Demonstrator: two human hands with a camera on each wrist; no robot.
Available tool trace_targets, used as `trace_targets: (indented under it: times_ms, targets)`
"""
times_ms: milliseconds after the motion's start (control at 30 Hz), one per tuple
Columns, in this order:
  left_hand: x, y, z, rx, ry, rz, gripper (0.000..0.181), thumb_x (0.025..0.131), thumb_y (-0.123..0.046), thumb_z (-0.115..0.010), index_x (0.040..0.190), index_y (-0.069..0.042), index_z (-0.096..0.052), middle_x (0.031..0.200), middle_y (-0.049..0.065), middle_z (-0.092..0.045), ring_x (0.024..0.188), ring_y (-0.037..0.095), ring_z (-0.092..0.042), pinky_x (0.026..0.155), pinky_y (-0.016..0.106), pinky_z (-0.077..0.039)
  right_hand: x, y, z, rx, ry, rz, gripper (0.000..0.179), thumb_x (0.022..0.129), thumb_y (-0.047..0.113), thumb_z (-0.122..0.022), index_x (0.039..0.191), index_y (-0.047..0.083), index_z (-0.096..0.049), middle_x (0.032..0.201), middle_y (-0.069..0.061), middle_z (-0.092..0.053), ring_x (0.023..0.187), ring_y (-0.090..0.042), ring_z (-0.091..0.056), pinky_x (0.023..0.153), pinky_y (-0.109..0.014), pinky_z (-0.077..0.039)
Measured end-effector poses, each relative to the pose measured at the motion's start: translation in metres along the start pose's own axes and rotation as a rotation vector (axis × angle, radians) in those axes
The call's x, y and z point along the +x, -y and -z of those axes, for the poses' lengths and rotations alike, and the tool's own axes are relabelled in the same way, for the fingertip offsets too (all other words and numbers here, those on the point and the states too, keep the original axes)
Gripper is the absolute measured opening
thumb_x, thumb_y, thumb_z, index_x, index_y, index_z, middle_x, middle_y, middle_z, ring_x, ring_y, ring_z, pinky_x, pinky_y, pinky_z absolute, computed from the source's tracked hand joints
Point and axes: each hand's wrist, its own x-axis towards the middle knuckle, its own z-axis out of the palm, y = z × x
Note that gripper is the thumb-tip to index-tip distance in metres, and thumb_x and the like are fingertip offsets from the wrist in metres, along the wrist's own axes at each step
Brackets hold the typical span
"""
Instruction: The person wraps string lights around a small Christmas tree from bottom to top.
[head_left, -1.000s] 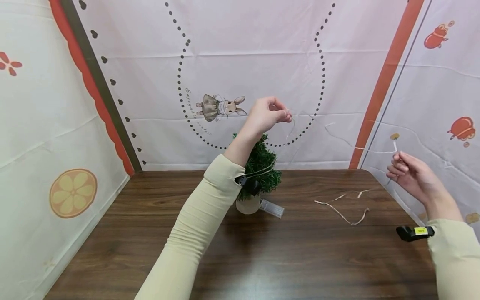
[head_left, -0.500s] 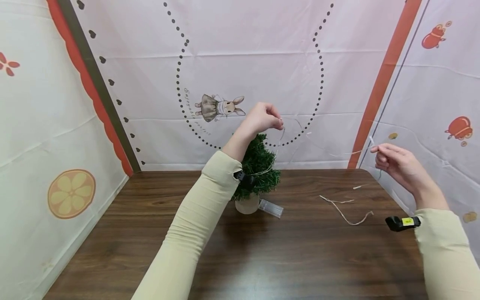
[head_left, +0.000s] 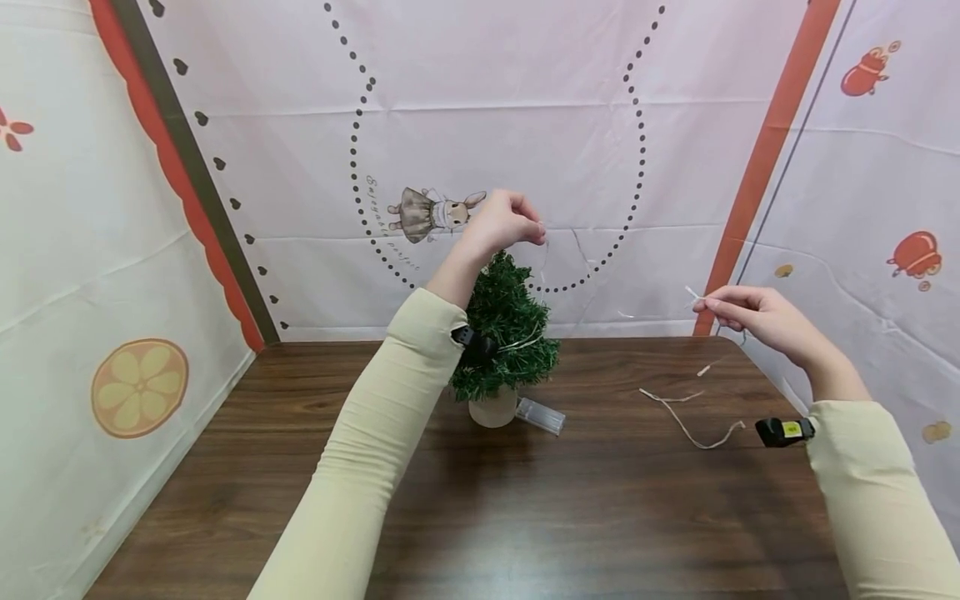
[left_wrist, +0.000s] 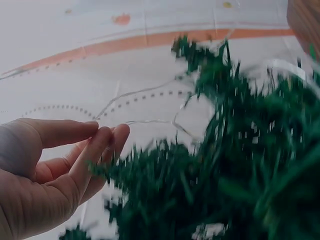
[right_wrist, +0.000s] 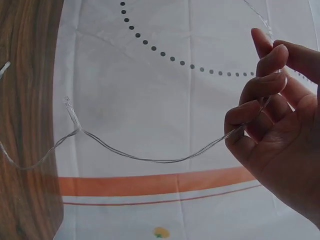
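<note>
A small green artificial tree [head_left: 517,321] stands on the table in a pale pot [head_left: 492,412], with thin wire running across its branches. Above its top, my left hand [head_left: 501,223] pinches the clear wire of a light string between thumb and fingertips; the left wrist view shows this wire [left_wrist: 145,92] passing from the fingertips towards the branches. Out to the right, my right hand [head_left: 761,315] holds another stretch of the light string [right_wrist: 155,161] in the air, thumb and forefinger pinching near a small bulb. A further bulb [right_wrist: 73,114] hangs below this hand in the right wrist view.
Beside the pot lies a clear rectangular box [head_left: 540,416]. The loose end of the string [head_left: 686,433] trails over the right part of the brown wooden table [head_left: 600,517]. Printed cloth [head_left: 495,108] hangs behind and at both sides.
My left hand has moved left, nearer the tree's top. My right hand has come left and slightly up with the string, and the loose end on the table has shifted a little.
</note>
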Motion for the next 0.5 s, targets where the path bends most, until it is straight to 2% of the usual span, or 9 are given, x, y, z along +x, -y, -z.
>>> trace_targets:
  times_ms: [133, 300, 500]
  targets:
    - [0.003, 0.007, 0.012, 0.03, -0.021, 0.028, 0.009, 0.083, -0.011, -0.07, 0.081, -0.013, -0.062, 0.087, 0.0, -0.066, 0.096, 0.018, -0.062, 0.091, 0.032, -0.046, 0.004, 0.006, 0.0, 0.002, 0.011, -0.009, 0.026, 0.098, 0.021, -0.052, 0.109, 0.001, -0.065, 0.078, 0.007, -0.055, 0.07, -0.014, -0.044, 0.061, -0.025, -0.038]
    - [0.006, 0.022, 0.028, -0.029, -0.016, 0.023, 0.009, 0.084, -0.007, -0.069, 0.082, -0.008, -0.06, 0.089, 0.003, -0.067, 0.094, 0.021, -0.066, 0.095, 0.033, -0.046, 0.01, 0.012, -0.002, -0.006, 0.031, -0.017, 0.027, 0.098, 0.025, -0.053, 0.11, 0.003, -0.065, 0.081, 0.007, -0.058, 0.07, -0.015, -0.045, 0.062, -0.025, -0.04]
    - [0.009, 0.044, 0.044, 0.0, -0.016, 0.038, 0.007, 0.086, -0.008, -0.068, 0.085, -0.006, -0.062, 0.097, 0.006, -0.067, 0.098, 0.022, -0.065, 0.1, 0.035, -0.045, 0.016, 0.018, -0.006, 0.023, 0.029, 0.003, 0.027, 0.098, 0.024, -0.052, 0.109, 0.003, -0.065, 0.073, 0.003, -0.053, 0.069, -0.014, -0.046, 0.062, -0.026, -0.04]
